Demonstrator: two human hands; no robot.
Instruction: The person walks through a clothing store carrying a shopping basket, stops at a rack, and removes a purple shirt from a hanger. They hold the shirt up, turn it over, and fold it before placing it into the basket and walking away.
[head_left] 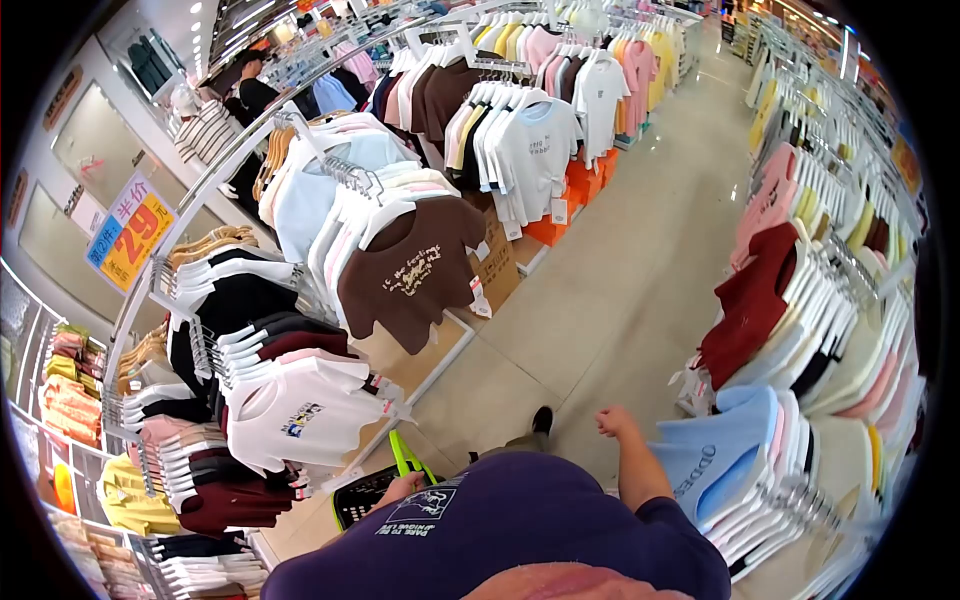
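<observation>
On the left, my left hand (402,487) is closed at the green handle (404,455) of a black shopping basket (357,499) with a bright green rim. The basket hangs beside my body, partly hidden by my dark shirt. My right hand (612,420) is held out over the tiled floor, its fingers curled with nothing visible in them. The nearest garment to that hand is a light blue shirt (715,450) at the right. To the left, a white T-shirt (300,412) and a brown T-shirt (412,262) face outward on a rack.
A tiled aisle (590,290) runs forward between clothing racks. A dark red shirt (755,300) hangs at the right. Cardboard boxes (497,262) and orange boxes (585,185) sit under the left racks. A price sign (131,232) is at the left; a person in black (256,92) stands behind.
</observation>
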